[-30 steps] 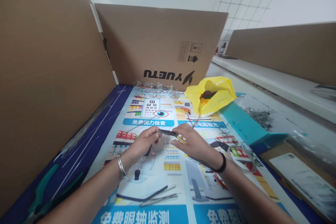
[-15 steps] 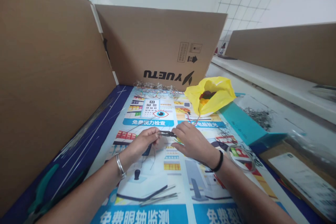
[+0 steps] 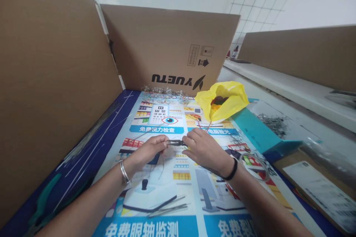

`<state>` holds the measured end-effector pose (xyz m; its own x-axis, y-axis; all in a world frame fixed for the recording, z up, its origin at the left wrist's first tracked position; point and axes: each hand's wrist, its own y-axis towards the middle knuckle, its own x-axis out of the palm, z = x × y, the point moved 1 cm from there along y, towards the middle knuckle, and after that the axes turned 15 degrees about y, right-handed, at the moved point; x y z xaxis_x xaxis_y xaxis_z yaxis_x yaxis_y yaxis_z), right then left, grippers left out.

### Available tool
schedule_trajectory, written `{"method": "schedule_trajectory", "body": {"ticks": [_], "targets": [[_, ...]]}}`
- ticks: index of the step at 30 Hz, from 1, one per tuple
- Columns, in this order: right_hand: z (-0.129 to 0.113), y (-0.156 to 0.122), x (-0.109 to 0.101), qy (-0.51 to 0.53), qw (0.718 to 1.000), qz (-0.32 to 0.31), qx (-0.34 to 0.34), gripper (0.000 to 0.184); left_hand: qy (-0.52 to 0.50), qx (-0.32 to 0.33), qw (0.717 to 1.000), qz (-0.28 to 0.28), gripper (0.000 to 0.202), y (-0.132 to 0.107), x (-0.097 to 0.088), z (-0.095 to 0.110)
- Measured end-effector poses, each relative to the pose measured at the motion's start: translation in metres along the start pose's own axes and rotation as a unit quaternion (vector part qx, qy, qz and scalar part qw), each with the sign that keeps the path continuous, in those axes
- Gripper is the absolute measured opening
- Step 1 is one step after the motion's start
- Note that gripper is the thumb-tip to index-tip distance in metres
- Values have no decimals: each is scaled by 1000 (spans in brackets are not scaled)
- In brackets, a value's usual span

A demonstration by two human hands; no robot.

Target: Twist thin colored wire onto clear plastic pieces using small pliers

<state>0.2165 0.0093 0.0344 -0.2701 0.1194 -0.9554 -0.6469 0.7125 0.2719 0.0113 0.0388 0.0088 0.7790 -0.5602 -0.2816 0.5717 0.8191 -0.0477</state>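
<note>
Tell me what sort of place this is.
Probably a makeshift handcraft workbench: the right hand holds pliers, tangled wiry pieces lie at the back of the printed sheet, and a cardboard panel stands behind.

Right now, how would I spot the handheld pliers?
Find the cardboard panel marked YUETU, then drop to the poster below it. There, the right hand grips the pliers, dark jaws toward the left hand. Unlike the teal-handled tool at lower left, they're held.
</note>
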Motion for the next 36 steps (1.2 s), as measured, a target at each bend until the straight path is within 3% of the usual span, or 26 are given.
{"method": "schedule_trajectory", "body": {"ticks": [24, 29, 36], "targets": [[-3, -3, 17, -3, 999, 41, 14, 22, -44, -23, 999, 4, 21, 0, 1, 1], [1, -4, 14, 86, 995, 25, 49, 26, -27, -22, 999, 17, 20, 2, 1, 0], [10, -6, 9, 188, 982, 18, 26, 28, -81, -41, 995, -37, 18, -1, -2, -3]]}}
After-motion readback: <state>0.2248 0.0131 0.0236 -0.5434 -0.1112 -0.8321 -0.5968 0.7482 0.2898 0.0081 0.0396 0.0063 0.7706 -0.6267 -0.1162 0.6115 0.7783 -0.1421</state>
